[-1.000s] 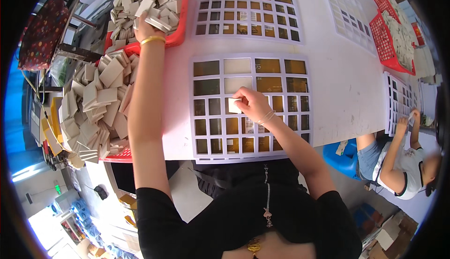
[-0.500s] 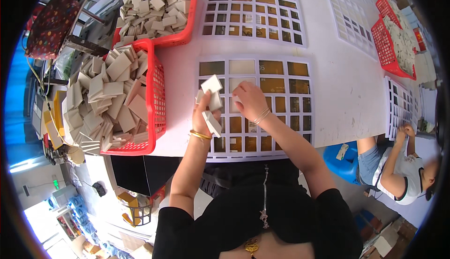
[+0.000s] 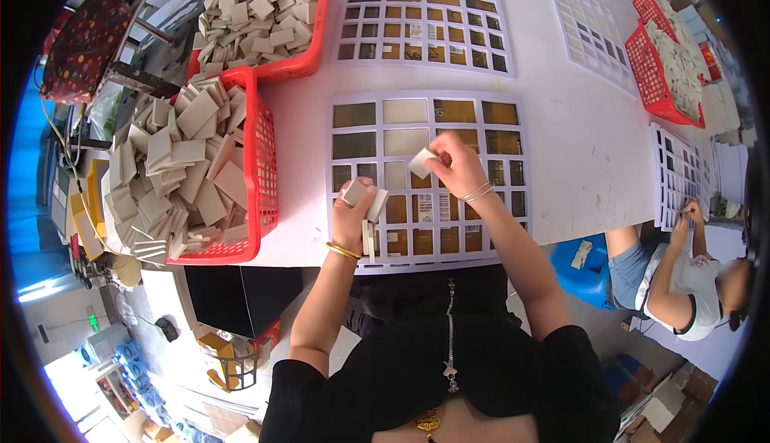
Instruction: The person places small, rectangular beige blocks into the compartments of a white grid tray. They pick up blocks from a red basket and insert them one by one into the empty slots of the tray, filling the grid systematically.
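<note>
My left hand (image 3: 354, 217) is closed around several off-white rectangular tiles (image 3: 378, 205), over the left side of a white grid frame (image 3: 328, 154). My right hand (image 3: 460, 167) pinches a single off-white tile (image 3: 422, 164), tilted above the frame's third row. Off-white tiles also lie in the frame's second column: a wide one (image 3: 405, 111) at the top, another wide one (image 3: 407, 142) below it, and a smaller one (image 3: 395, 176) in the third row. The other visible openings show brown and dark backing. My left hand hides some lower-left openings.
Two red baskets, a near one (image 3: 263, 174) and a far one (image 3: 309, 62), stand at left, heaped with off-white tiles. A second grid frame (image 3: 513, 62) lies beyond mine. Red baskets (image 3: 646, 66) and more frames sit at right, where another person (image 3: 670, 290) works.
My right hand has moved right, and a pinched tile now shows in its fingers. My left hand has come down toward me with its tiles. The small third-row tile is now uncovered.
</note>
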`<act>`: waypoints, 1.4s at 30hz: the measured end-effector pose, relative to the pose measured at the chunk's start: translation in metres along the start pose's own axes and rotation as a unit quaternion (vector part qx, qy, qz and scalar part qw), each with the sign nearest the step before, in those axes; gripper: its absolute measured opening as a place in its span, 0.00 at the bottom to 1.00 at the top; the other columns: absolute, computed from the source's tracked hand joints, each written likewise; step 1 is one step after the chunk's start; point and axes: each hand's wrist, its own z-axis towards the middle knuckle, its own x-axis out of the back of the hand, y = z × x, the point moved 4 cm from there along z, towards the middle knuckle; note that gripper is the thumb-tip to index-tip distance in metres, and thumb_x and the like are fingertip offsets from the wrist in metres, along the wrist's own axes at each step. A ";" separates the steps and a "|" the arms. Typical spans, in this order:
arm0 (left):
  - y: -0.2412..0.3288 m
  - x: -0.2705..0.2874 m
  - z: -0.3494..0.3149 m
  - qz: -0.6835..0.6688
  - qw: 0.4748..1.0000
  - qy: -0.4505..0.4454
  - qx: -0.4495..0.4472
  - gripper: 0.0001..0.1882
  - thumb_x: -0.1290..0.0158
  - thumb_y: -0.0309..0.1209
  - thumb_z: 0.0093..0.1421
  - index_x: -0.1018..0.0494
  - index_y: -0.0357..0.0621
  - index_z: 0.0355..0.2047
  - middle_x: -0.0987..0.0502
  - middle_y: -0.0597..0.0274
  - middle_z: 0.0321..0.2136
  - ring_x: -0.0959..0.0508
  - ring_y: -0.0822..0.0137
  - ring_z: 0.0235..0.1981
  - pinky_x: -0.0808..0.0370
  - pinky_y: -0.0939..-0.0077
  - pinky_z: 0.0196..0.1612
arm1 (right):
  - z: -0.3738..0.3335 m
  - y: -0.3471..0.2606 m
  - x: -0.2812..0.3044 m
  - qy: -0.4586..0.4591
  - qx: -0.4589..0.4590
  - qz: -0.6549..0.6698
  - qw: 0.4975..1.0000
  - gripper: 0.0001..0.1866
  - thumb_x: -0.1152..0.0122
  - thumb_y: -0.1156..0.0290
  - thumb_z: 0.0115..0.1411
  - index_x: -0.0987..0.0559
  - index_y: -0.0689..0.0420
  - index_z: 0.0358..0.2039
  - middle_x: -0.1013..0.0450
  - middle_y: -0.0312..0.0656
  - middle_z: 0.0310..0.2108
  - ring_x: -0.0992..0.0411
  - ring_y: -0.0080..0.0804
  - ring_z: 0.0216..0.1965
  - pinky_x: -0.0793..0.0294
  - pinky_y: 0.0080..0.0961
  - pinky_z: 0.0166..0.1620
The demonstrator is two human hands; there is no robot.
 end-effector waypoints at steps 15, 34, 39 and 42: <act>-0.024 0.000 0.004 0.013 0.992 0.030 -0.120 0.10 0.50 0.23 0.60 0.30 0.44 0.43 0.27 0.68 0.34 0.27 0.78 0.33 0.28 0.83 0.35 | -0.018 -0.026 -0.037 -0.126 -0.047 0.035 0.990 0.10 0.36 0.71 0.54 0.26 0.58 0.34 0.27 0.40 0.26 0.27 0.29 0.24 0.28 0.24 0.29; -0.023 0.006 0.003 -0.166 0.983 0.063 -0.056 0.17 0.53 0.44 0.65 0.34 0.46 0.46 0.28 0.59 0.35 0.37 0.79 0.15 0.38 0.85 0.15 | -0.058 -0.002 -0.020 0.004 0.136 -0.146 0.980 0.09 0.33 0.72 0.48 0.23 0.53 0.30 0.32 0.38 0.26 0.32 0.36 0.28 0.32 0.31 0.33; -0.018 0.007 0.003 -0.175 0.973 0.107 -0.105 0.14 0.53 0.42 0.65 0.34 0.47 0.44 0.26 0.60 0.34 0.36 0.78 0.13 0.38 0.84 0.14 | -0.057 -0.047 -0.020 0.021 0.223 -0.184 0.957 0.11 0.31 0.71 0.47 0.24 0.55 0.31 0.31 0.40 0.35 0.31 0.33 0.27 0.30 0.29 0.32; -0.012 -0.002 0.000 -0.127 0.971 0.124 -0.163 0.13 0.53 0.40 0.66 0.34 0.46 0.44 0.26 0.59 0.34 0.36 0.79 0.13 0.39 0.85 0.13 | -0.064 -0.069 -0.042 -0.159 -0.037 0.146 0.976 0.11 0.33 0.72 0.51 0.24 0.58 0.33 0.28 0.38 0.33 0.29 0.25 0.25 0.28 0.22 0.29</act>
